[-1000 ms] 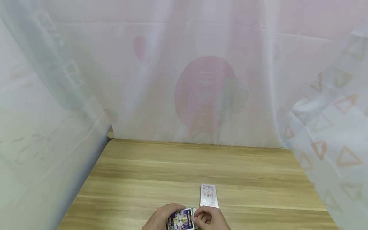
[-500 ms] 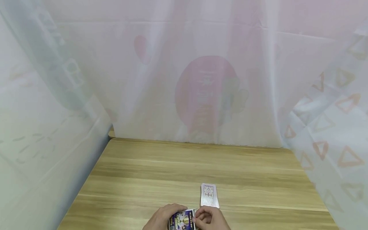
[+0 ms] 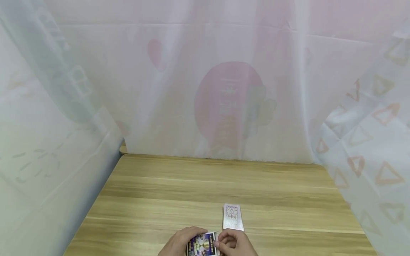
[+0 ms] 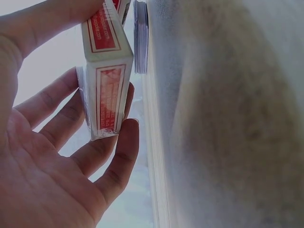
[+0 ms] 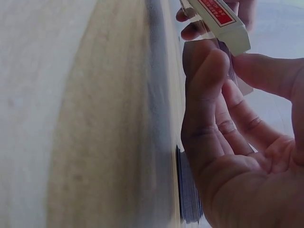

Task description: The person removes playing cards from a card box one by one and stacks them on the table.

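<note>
My left hand [image 3: 183, 242] grips a playing-card box [image 3: 202, 245] near the table's front edge, thumb on one side and fingers on the other. Its printed face is purple and gold in the head view; red-and-white panels [image 4: 109, 99] show on its sides in the left wrist view. My right hand [image 3: 236, 244] pinches at the box's right end with thumb and index finger. In the right wrist view, thin dark edges [image 5: 230, 69] stick out there between the fingers; whether they are cards or a flap I cannot tell. A face-down stack of cards [image 3: 232, 217] lies just beyond my right hand.
The wood-grain table [image 3: 160, 195] stretches away in front of the hands. Pale printed sheets hang around it: a back sheet [image 3: 173, 117], a left sheet [image 3: 57, 170] and a right sheet [image 3: 362, 142] with triangles.
Hardly anything differs: both hands stay at the box, which shifts and tilts very slightly. The card stack stays where it was.
</note>
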{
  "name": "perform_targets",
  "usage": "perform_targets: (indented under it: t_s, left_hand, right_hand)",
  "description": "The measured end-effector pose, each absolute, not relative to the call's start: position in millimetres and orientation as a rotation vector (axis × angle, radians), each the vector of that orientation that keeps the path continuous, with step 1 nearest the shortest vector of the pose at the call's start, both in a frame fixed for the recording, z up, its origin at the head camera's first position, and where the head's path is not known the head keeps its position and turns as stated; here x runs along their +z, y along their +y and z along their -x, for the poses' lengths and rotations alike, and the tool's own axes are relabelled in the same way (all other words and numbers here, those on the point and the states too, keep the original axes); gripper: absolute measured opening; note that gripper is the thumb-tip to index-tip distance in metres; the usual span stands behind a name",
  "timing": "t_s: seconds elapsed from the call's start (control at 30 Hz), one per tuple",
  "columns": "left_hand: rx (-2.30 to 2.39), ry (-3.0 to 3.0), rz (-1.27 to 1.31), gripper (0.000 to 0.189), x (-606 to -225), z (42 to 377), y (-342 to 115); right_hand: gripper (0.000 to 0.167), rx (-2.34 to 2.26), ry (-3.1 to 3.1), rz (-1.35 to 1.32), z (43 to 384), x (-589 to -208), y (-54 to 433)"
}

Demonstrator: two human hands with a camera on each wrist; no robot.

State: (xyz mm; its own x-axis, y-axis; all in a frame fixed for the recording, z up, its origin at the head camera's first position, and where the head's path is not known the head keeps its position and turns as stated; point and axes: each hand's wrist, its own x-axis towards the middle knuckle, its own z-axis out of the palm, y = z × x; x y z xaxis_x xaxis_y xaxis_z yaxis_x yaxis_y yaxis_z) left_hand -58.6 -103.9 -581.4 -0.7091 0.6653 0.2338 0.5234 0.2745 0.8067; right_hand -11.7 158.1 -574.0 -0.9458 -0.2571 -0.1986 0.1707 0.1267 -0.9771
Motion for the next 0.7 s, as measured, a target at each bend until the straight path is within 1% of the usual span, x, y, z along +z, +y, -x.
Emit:
perform_targets:
  t_s: [0.2, 0.47, 0.7]
  left_hand:
    - [1.423, 2.393, -1.075, 0.070, -579, 57, -103]
    - [1.399, 2.474, -1.147, 0.070, -582, 56, -102]
    - [1.398, 2.496, -1.137, 0.070, -582, 55, -102]
  right_hand:
    - [0.024, -1.920, 2.079, 0.092, 11, -571, 161]
    - [0.021, -1.921, 2.084, 0.088, 11, -566, 170]
    - [0.023, -1.949, 2.002, -0.044, 10, -559, 177]
